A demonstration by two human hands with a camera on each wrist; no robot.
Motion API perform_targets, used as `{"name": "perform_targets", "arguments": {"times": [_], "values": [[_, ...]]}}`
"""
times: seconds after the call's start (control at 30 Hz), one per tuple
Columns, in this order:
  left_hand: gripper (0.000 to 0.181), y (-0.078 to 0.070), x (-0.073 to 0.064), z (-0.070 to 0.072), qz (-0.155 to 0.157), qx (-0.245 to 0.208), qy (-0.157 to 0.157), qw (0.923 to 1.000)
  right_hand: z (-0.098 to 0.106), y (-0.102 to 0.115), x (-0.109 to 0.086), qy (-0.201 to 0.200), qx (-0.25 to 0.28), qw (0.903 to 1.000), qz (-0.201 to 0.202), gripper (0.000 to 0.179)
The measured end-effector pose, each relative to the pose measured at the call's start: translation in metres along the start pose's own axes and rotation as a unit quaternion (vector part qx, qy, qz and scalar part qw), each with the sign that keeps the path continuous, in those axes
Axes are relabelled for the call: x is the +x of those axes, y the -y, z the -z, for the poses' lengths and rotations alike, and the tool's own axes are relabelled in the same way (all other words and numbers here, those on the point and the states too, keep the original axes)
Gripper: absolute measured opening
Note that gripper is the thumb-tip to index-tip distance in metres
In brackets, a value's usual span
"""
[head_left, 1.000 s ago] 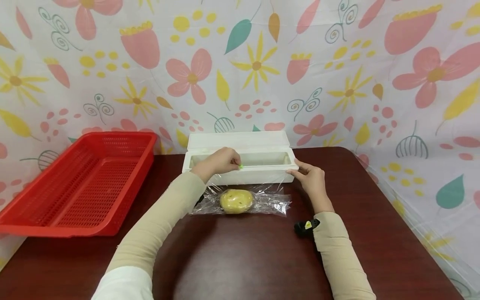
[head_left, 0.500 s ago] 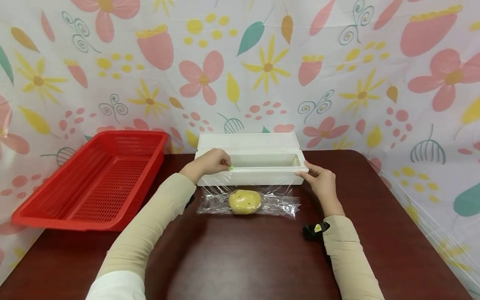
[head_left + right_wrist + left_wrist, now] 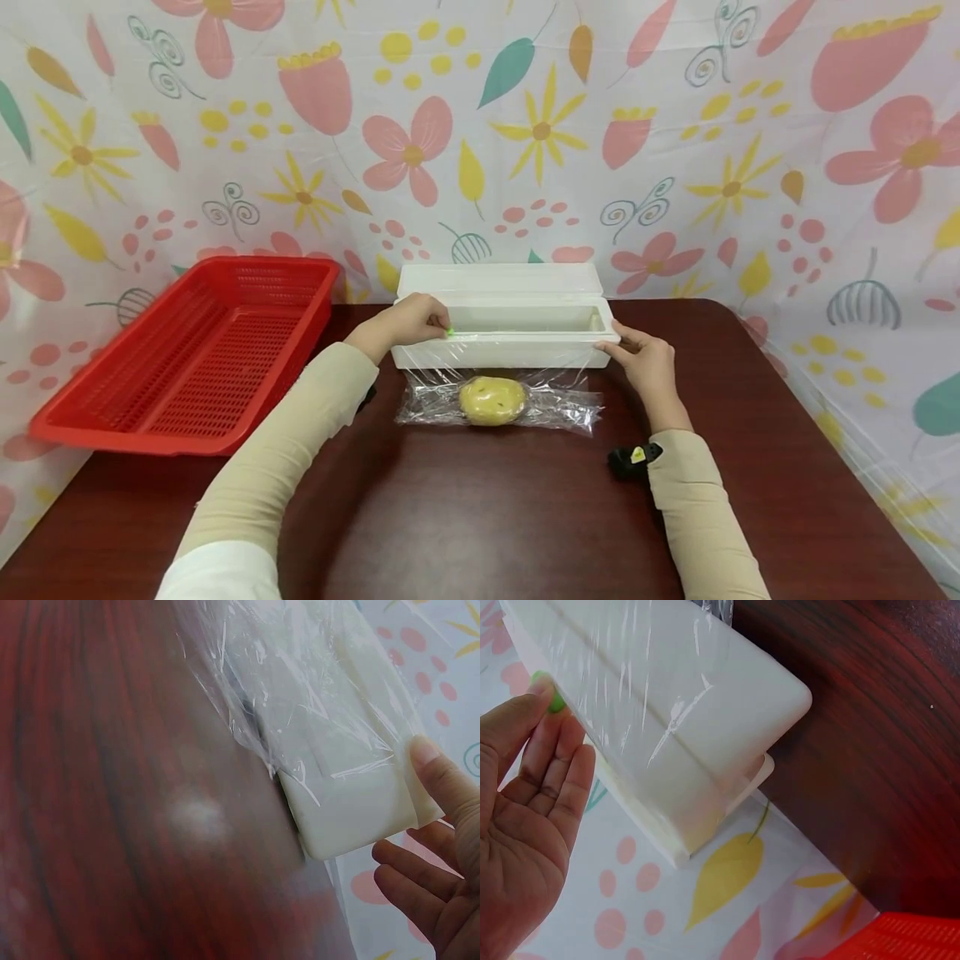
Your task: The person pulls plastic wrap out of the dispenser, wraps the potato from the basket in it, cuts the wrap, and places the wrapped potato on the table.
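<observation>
A long white cling film box (image 3: 510,353) stands near the back of the table with its lid tipped back. My left hand (image 3: 411,320) pinches a small green slide cutter (image 3: 556,702) at the box's front top edge, left of the middle. At the right end, my right hand (image 3: 647,367) grips the box's front corner between thumb and fingers. Clear cling film (image 3: 300,697) drapes from that edge down over the front wall. On the table before the box, a yellow potato (image 3: 491,401) lies under the film, whose crumpled ends spread to both sides.
A red plastic basket (image 3: 217,433) sits at the left of the dark wooden table (image 3: 480,517). Flower-printed cloth (image 3: 660,83) hangs close behind the box and along the right side.
My left hand has slid leftward along the box's front edge with the slide cutter. The right hand keeps its grip on the right end. The head view has shifted slightly.
</observation>
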State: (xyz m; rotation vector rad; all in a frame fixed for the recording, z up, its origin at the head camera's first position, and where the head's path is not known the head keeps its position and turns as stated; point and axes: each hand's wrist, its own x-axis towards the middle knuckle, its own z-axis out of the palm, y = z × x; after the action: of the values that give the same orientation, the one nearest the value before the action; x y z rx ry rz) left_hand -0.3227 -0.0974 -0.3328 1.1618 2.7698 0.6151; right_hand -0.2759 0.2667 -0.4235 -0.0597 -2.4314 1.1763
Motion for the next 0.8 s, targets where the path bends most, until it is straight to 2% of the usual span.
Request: {"name": "perform_targets", "arguments": {"times": [0.3,0.53,0.7,0.8], "values": [[0.006,0.000,-0.004,0.006,-0.009,0.022,0.017,0.9996,0.001,-0.001,-0.001,-0.001,0.004,1.0000,0.009,0.050],[0.005,0.011,-0.014,0.010,0.000,0.025,0.027,0.9993,-0.001,0.002,-0.002,0.012,0.003,0.9999,-0.004,0.050],[0.005,0.020,-0.022,0.016,0.008,0.037,0.014,0.9992,0.000,0.001,0.000,0.005,0.000,1.0000,-0.005,0.051],[0.005,0.023,-0.028,0.018,0.000,0.041,0.006,0.9991,0.000,0.000,0.000,0.003,0.000,1.0000,-0.007,0.050]]}}
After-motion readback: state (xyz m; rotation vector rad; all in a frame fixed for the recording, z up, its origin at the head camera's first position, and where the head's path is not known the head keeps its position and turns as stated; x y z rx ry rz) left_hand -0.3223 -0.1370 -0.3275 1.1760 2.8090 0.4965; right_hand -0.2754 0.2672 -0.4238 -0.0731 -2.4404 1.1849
